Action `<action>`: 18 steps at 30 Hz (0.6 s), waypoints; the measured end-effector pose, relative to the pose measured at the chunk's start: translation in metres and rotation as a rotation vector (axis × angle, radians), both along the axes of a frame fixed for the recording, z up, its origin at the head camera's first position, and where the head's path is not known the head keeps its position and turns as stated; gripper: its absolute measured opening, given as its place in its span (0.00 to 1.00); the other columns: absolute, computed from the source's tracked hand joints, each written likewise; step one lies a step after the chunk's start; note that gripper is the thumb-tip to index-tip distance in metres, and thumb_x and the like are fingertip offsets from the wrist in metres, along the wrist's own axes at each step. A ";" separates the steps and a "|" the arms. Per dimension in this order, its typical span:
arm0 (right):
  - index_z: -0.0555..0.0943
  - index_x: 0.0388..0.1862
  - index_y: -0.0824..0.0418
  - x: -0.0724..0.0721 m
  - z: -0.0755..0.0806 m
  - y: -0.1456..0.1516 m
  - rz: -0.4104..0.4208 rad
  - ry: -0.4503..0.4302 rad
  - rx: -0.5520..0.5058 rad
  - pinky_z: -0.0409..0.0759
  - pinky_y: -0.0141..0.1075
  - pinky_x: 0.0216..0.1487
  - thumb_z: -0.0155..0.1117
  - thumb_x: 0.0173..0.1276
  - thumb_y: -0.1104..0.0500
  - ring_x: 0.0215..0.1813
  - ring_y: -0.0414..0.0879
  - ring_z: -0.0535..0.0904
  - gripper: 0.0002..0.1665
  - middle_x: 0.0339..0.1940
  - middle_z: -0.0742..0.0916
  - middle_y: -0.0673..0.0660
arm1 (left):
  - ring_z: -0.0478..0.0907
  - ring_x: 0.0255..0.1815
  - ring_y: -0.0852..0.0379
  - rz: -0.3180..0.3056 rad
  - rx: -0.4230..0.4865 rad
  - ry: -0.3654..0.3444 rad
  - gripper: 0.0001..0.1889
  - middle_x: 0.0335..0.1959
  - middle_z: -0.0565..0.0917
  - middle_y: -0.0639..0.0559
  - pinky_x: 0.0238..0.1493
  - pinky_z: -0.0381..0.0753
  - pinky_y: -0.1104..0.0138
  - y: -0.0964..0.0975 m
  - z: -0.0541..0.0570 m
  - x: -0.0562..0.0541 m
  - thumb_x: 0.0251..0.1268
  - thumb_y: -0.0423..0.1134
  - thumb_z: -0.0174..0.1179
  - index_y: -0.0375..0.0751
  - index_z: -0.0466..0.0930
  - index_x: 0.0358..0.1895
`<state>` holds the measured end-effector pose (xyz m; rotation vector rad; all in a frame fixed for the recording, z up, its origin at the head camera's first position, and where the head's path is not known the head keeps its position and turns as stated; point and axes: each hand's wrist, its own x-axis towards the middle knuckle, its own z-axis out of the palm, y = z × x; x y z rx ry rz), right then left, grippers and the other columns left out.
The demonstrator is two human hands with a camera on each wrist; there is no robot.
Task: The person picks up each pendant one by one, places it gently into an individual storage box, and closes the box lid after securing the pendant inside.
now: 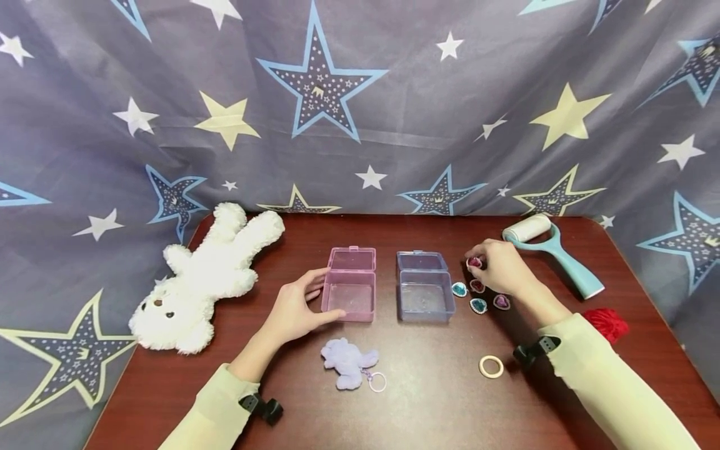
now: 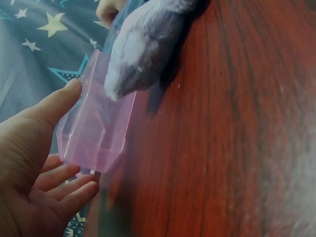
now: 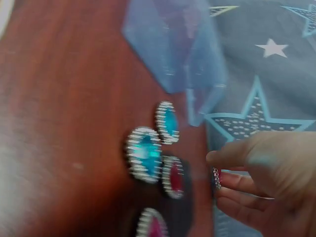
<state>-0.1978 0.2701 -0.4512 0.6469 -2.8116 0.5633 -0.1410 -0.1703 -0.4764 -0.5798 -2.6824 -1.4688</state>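
My left hand [image 1: 298, 306] rests at the left side of an open pink plastic box [image 1: 349, 297], thumb along its front rim and fingers fairly straight beside the wall. My right hand [image 1: 503, 265] pinches a pinkish-red gem [image 1: 474, 262] with a silvery beaded edge between thumb and fingers. Below that hand lie a teal gem [image 1: 459, 289], another teal gem [image 1: 479, 305], a red gem [image 1: 477, 286] and a pink-purple gem [image 1: 502, 302]. An open blue plastic box [image 1: 425, 299] stands left of the gems, its lid tipped back.
Nearer me lie a lilac plush keychain [image 1: 345, 362] and a wooden ring [image 1: 491, 367]. A white teddy bear [image 1: 197, 275] lies at the left. At the right are a lint roller [image 1: 562, 256] and red yarn [image 1: 606, 325], partly behind my right sleeve. A star-patterned curtain [image 1: 394, 156] hangs behind the table.
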 end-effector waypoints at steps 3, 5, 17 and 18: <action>0.92 0.41 0.67 -0.003 0.008 0.000 -0.017 0.020 -0.016 0.82 0.47 0.36 0.74 0.57 0.67 0.34 0.52 0.84 0.11 0.31 0.90 0.61 | 0.86 0.65 0.40 -0.002 0.013 -0.012 0.44 0.64 0.86 0.36 0.64 0.87 0.50 -0.002 0.000 -0.001 0.46 0.45 0.88 0.38 0.77 0.68; 0.91 0.41 0.67 -0.004 0.012 -0.002 -0.012 0.038 -0.022 0.82 0.48 0.37 0.75 0.58 0.67 0.34 0.52 0.85 0.12 0.32 0.91 0.61 | 0.86 0.64 0.39 -0.007 0.023 -0.023 0.43 0.63 0.87 0.36 0.64 0.88 0.50 -0.002 0.000 -0.003 0.46 0.45 0.88 0.38 0.76 0.67; 0.92 0.46 0.63 -0.003 0.043 -0.038 0.018 0.032 -0.116 0.86 0.46 0.41 0.75 0.63 0.66 0.38 0.51 0.88 0.12 0.38 0.91 0.60 | 0.88 0.61 0.40 -0.003 0.034 -0.076 0.43 0.62 0.86 0.35 0.64 0.88 0.51 0.000 -0.002 -0.006 0.46 0.43 0.88 0.38 0.76 0.66; 0.91 0.46 0.63 -0.003 0.045 -0.043 0.030 0.030 -0.122 0.86 0.45 0.41 0.75 0.63 0.66 0.38 0.51 0.88 0.12 0.38 0.91 0.60 | 0.88 0.60 0.39 -0.004 0.034 -0.076 0.43 0.62 0.86 0.35 0.64 0.88 0.50 0.000 -0.003 -0.006 0.46 0.43 0.88 0.37 0.76 0.66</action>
